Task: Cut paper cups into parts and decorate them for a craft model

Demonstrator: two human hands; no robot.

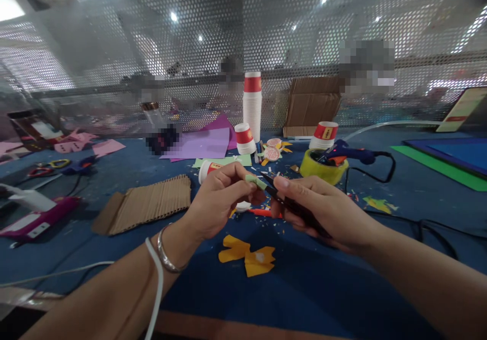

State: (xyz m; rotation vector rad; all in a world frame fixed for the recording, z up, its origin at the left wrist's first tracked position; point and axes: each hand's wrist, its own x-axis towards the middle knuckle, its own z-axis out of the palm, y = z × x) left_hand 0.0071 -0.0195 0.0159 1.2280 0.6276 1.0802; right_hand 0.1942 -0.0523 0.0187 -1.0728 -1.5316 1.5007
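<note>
A small strip of light green paper (255,180) is pinched between the thumb and fingers of my left hand (216,198). My right hand (317,200) is closed around dark scissors (294,209), whose blades are parted at the right end of the strip. Whether the paper lies between the blades, I cannot tell for sure. Below both hands, an orange paper cutout (261,264) with a whitish blob on it rests on the blue table. A red-orange pen-like item (265,212) lies behind my hands, partly hidden by them.
A tall stack of paper cups (252,106) stands at the back. On the right, a glue gun (346,152) rests on a yellow tape roll (319,166), trailing a black cable. Corrugated cardboard (155,203) and a magenta power strip (41,218) lie left. Paper scraps litter the middle.
</note>
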